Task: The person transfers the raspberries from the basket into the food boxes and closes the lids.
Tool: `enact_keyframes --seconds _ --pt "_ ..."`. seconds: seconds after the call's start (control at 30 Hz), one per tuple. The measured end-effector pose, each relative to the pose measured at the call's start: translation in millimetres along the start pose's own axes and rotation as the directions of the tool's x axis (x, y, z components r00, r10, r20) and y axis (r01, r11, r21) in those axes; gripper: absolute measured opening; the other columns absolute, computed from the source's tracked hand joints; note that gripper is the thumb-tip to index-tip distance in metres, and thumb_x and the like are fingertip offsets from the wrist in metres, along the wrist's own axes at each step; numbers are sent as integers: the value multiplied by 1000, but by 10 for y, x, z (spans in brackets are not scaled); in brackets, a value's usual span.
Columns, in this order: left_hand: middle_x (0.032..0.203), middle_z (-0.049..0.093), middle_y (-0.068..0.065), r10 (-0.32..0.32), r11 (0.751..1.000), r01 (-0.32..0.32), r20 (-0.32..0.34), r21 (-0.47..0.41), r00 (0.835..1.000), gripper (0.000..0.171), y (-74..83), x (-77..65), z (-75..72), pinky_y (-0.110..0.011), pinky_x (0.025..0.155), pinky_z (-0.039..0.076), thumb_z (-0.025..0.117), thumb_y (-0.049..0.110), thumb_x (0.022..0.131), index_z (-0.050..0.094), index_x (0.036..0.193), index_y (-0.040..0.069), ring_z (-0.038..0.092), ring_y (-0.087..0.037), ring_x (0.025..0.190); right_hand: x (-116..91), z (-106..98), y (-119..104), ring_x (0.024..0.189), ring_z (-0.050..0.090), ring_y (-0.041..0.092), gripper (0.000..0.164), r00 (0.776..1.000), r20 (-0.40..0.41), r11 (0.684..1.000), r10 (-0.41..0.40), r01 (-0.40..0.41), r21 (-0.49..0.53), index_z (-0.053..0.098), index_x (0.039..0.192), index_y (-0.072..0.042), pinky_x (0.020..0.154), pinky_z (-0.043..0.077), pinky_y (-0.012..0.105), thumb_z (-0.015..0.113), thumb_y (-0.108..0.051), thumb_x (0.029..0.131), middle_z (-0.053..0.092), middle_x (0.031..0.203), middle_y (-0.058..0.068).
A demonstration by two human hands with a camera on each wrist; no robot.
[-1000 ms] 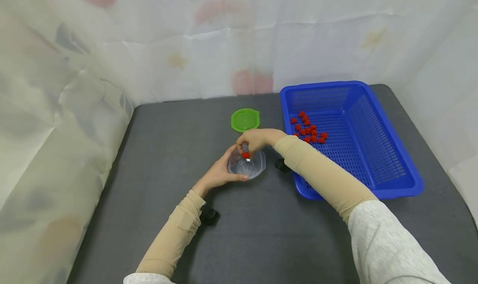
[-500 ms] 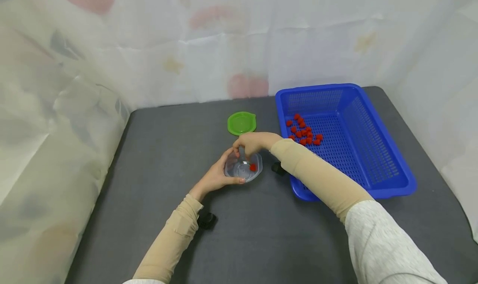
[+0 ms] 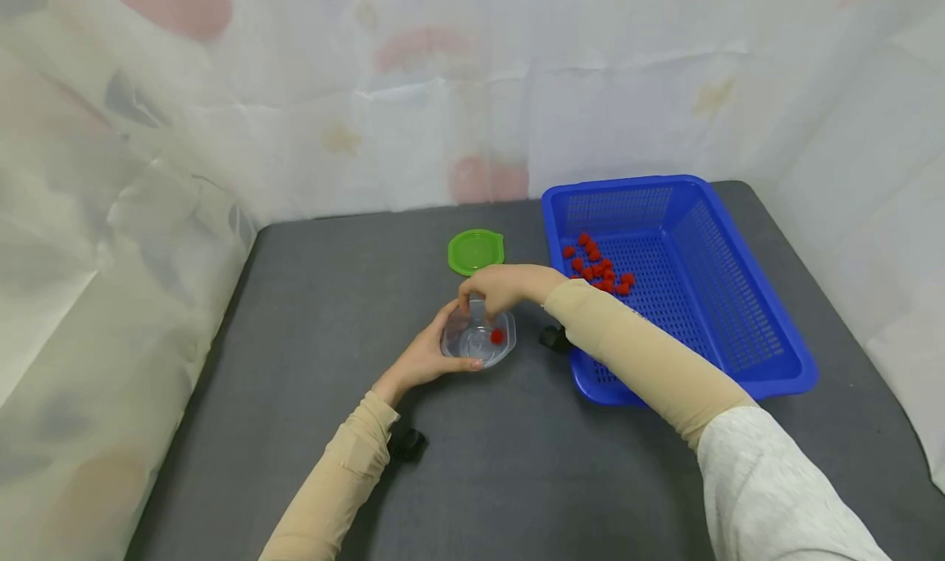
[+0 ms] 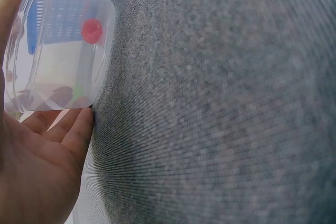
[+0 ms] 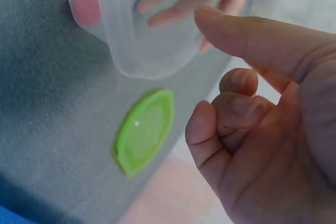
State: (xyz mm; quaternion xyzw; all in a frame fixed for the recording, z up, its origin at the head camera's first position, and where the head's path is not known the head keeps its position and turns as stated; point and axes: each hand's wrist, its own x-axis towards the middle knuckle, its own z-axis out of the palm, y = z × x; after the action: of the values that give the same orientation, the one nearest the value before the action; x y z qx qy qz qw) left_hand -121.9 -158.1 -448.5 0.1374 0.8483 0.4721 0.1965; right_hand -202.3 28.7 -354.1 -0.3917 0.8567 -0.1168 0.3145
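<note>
Head view: the left hand point(image 3: 421, 358) grips a clear tub point(image 3: 459, 344), thumb along the near side and fingers round the opposite side. The tub stands at the middle of the grey worktop point(image 3: 517, 479), between its left edge and the blue basket point(image 3: 687, 274). One red ball point(image 3: 498, 336) lies inside the tub, by its right wall.

The right hand point(image 3: 502, 287) is over the tub's far rim. In the right wrist view its thumb is extended, the visible fingers are bent, and nothing is seen between them; contact with the rim cannot be confirmed.

The basket occupies the worktop's far right corner. More red balls point(image 3: 597, 271) lie grouped on its floor toward the left wall, partly hidden by the right forearm. A green lid point(image 3: 476, 251) lies flat near the worktop's far edge, just beyond the right hand and left of the basket. Patterned cloth point(image 3: 413, 134) hangs behind the far edge.
</note>
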Motion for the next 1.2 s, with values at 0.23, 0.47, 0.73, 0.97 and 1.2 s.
enact_keyframes --seconds 0.23,0.47,0.73,0.97,1.2 --pt "143 42 -1 28 1000 -28 -22 11 999 106 -128 28 34 -52 107 31 82 41 67 14 148 32 42 -21 133 -283 -89 21 86 48 17 45 996 -85 999 -37 35 -24 57 124 -13 77 43 30 70 -11 81 58 107 6" --pt "141 44 0 30 999 -30 -33 14 999 107 -163 24 51 -50 108 32 83 38 67 15 149 26 43 -22 132 -583 -175 167 69 42 14 40 980 -192 997 -53 63 44 58 121 -15 64 37 27 68 -13 82 48 80 3" --pt "141 45 0 32 999 -32 -40 15 999 107 -157 31 48 -50 108 31 84 36 66 16 149 26 43 -21 132 -871 -207 394 57 36 15 36 963 -266 982 33 18 188 58 118 -24 64 38 29 69 -17 84 36 68 0" --pt "141 45 -3 56 998 -56 -45 15 997 108 -139 42 31 -49 108 32 84 35 66 16 149 23 43 -23 132 -1035 -178 587 57 32 15 33 947 -308 962 92 -4 274 59 114 -26 64 37 30 69 -18 84 33 66 -1" --pt "142 45 -2 64 998 -64 -41 13 997 109 -121 61 25 -49 108 32 84 34 66 16 149 24 43 -22 132 -1136 -125 816 60 34 15 30 938 -320 935 133 -12 354 62 113 -21 63 34 30 68 -16 84 32 70 1"
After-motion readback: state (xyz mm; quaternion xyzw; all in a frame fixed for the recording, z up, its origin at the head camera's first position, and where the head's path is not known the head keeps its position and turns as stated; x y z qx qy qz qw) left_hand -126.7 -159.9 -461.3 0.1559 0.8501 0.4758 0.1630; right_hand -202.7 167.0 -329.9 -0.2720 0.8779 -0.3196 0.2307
